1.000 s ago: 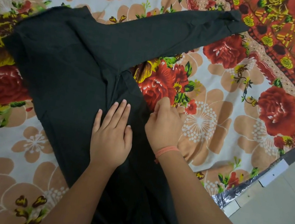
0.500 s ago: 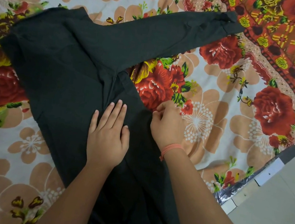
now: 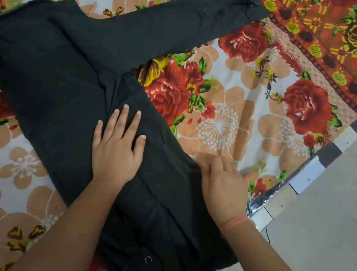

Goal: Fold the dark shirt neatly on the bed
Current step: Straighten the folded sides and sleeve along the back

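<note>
Dark shirt [image 3: 72, 70] lies spread on the floral bedsheet [image 3: 231, 129], one sleeve [image 3: 165, 27] reaching toward 1 o'clock. Left hand [image 3: 117, 149] presses flat, fingers open, on its middle. Right hand [image 3: 223, 183] has slid from the 12 o'clock edge down toward 4 o'clock, fingers curled, pinching the shirt's side edge. No readable writing.

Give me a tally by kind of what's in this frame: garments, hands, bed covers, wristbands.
Garments: 1, the dark shirt spread on the bed
Hands: 2, the left hand flat on the shirt, the right hand at its side edge
Bed covers: 1, the floral bedsheet
Wristbands: 1, the orange band on the right wrist
Total: 5
</note>
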